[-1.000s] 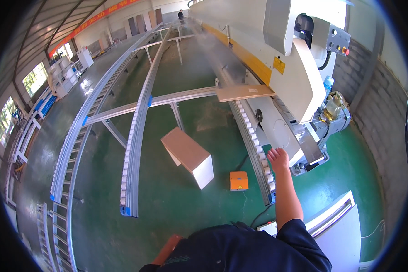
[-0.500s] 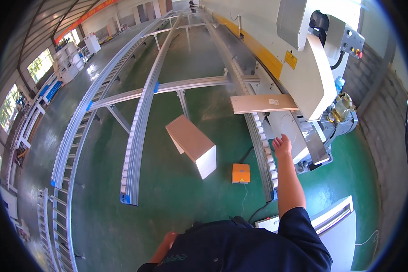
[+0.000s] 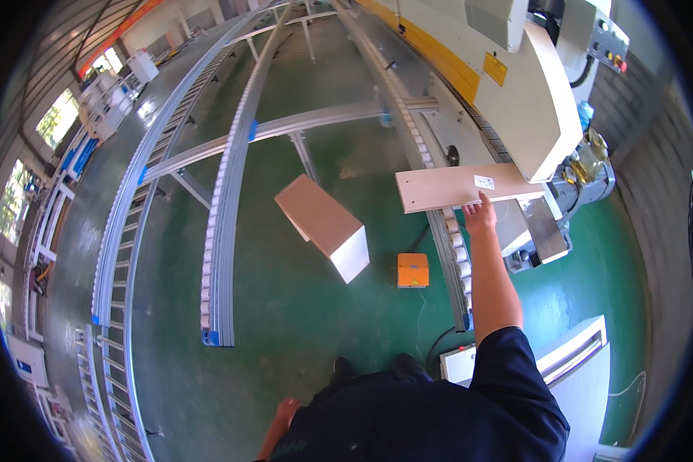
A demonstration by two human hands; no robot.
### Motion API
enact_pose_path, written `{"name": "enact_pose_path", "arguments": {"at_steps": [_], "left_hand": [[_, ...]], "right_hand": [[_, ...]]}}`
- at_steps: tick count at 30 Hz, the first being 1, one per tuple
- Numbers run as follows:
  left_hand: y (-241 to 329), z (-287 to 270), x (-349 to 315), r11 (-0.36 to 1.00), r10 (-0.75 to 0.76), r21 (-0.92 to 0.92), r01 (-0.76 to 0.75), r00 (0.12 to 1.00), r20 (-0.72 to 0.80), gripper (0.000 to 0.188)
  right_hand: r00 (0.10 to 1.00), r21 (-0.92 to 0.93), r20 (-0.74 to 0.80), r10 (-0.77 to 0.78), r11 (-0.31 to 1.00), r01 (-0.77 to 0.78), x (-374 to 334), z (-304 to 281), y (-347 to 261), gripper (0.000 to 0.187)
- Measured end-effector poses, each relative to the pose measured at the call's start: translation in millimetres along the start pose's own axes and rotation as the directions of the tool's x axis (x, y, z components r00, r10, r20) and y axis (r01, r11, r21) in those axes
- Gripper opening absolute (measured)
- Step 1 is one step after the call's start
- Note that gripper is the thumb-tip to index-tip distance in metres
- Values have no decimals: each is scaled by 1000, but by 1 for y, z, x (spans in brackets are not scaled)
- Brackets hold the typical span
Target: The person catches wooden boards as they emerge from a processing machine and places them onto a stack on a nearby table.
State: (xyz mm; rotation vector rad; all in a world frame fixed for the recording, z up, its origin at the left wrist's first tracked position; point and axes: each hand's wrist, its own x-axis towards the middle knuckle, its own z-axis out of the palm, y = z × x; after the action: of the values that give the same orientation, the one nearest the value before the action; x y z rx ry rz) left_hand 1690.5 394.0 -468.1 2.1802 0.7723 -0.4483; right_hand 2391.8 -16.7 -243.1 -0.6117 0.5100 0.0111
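A light brown wooden board (image 3: 439,188) with a white label and small holes near its left end lies across the roller rail, its right end under the cream machine head (image 3: 533,108). My right hand (image 3: 480,216) reaches forward and grips the board's near edge, with fingertips on its top face close to the label. Down by my side hangs my left hand (image 3: 287,411), away from the board. Its fingers are mostly hidden, and nothing shows in it.
A brown box-like panel piece (image 3: 319,215) with a white end sits between the rails. An orange foot pedal box (image 3: 413,271) is on the green floor. Long roller rails (image 3: 223,254) run away at left. A control panel (image 3: 610,48) hangs at upper right.
My right hand has moved forward from short of the board to its near edge and taken hold. The board's label end sits farther out and nearer. The view has tilted downward.
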Motion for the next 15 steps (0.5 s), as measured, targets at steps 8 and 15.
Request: {"name": "enact_pose_path", "arguments": {"at_steps": [8,15], "left_hand": [[-3,-10,22,956,123,259,-136,990,67,28],[84,-54,118,659,-112,-668,345,923,367,28]], "right_hand": [[981,-185,-137,-138,976,111,-34,-48,-13,20],[954,-266,-32,-299,922,280,-140,-99,-15,8]]}}
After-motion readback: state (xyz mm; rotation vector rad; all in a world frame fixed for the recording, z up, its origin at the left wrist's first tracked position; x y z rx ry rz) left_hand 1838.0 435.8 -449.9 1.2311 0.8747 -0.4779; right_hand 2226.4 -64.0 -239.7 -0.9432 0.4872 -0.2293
